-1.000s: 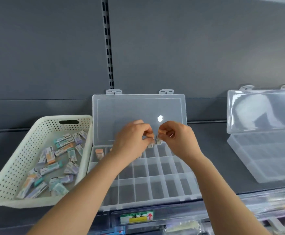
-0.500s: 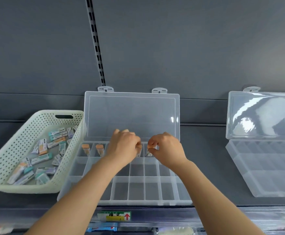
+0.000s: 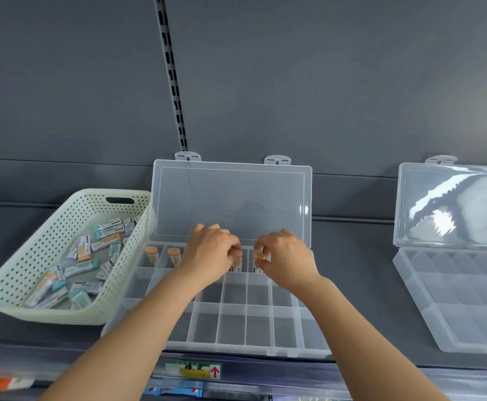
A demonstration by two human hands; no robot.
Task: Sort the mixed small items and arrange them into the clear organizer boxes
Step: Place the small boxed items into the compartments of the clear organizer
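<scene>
A clear organizer box (image 3: 233, 325) lies open in front of me, its lid leaning against the grey back wall. Two orange-capped small tubes (image 3: 152, 254) (image 3: 174, 255) stand in its back-left compartments. My left hand (image 3: 210, 256) pinches another orange-capped tube (image 3: 238, 260) in a back-row compartment. My right hand (image 3: 285, 257) pinches a second orange-capped tube (image 3: 258, 260) in the compartment next to it. A cream perforated basket (image 3: 13, 273) at the left holds several mixed small items with teal, purple and orange ends (image 3: 80, 267).
A second clear organizer box (image 3: 456, 308) stands open at the right on the same dark shelf. A slotted metal upright (image 3: 172, 76) runs up the back wall. A price label with a red arrow (image 3: 193, 370) sits on the shelf's front edge.
Both hands have come down from in front of the lid into the back row of compartments, each with a tube. The view has tilted so the box sits lower and nearer.
</scene>
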